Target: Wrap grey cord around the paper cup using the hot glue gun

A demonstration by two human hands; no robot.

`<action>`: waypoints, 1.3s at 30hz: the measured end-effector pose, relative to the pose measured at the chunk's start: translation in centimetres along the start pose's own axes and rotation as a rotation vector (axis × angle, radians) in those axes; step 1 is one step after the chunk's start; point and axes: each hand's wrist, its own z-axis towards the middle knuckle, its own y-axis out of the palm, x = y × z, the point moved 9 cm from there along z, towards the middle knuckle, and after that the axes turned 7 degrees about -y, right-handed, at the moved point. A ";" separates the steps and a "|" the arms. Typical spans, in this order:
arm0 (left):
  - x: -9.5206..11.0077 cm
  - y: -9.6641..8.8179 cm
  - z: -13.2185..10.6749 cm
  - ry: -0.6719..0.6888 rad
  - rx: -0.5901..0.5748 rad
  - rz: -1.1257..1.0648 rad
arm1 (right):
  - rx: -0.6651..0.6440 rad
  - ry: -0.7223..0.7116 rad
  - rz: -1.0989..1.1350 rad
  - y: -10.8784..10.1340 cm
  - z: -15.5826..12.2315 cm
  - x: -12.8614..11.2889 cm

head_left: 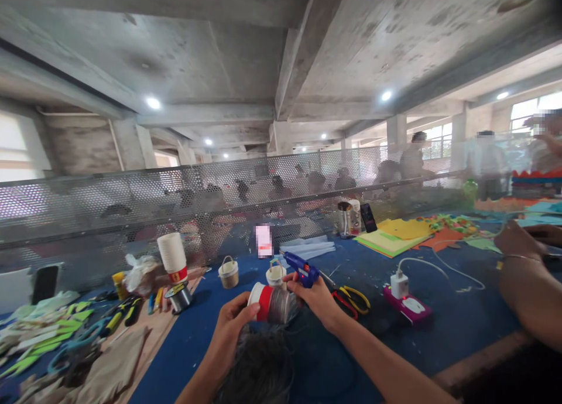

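Observation:
My left hand [235,317] is closed around a paper cup [264,303] with a red band, tipped on its side. Grey yarn covers the cup's right end, and a dark fuzzy heap of grey yarn [261,366] lies below it. In my right hand [318,301] is a blue hot glue gun [302,270], held just above and right of the cup. My right fingertips are close to the wrapped end; whether they touch it I cannot tell. Behind the cup stand two small lidded buckets with handles, one on the left [229,274] and one partly hidden [276,275].
Scissors [359,298] and a purple power strip [410,305] with a white charger lie to the right. A cup stack [172,254], wire spool [179,297], pliers and felt scraps are at left. Coloured sheets [395,237] lie far right, near another person's arm [524,281]. A perforated metal screen [197,199] stands behind.

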 end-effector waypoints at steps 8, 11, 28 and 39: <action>0.4 -0.1 0.1 0.032 0.004 0.025 | -0.131 0.090 0.140 1.4 -0.3 1.9; 0.4 -0.3 0.2 0.055 0.004 0.061 | -0.118 0.086 0.130 1.3 -0.2 2.2; 0.9 -4.1 1.2 0.201 0.257 0.316 | -0.182 0.025 0.131 2.0 -0.8 -0.6; 2.9 -4.7 -0.2 0.293 0.445 0.459 | -0.183 -0.009 -0.015 2.8 -2.2 -0.3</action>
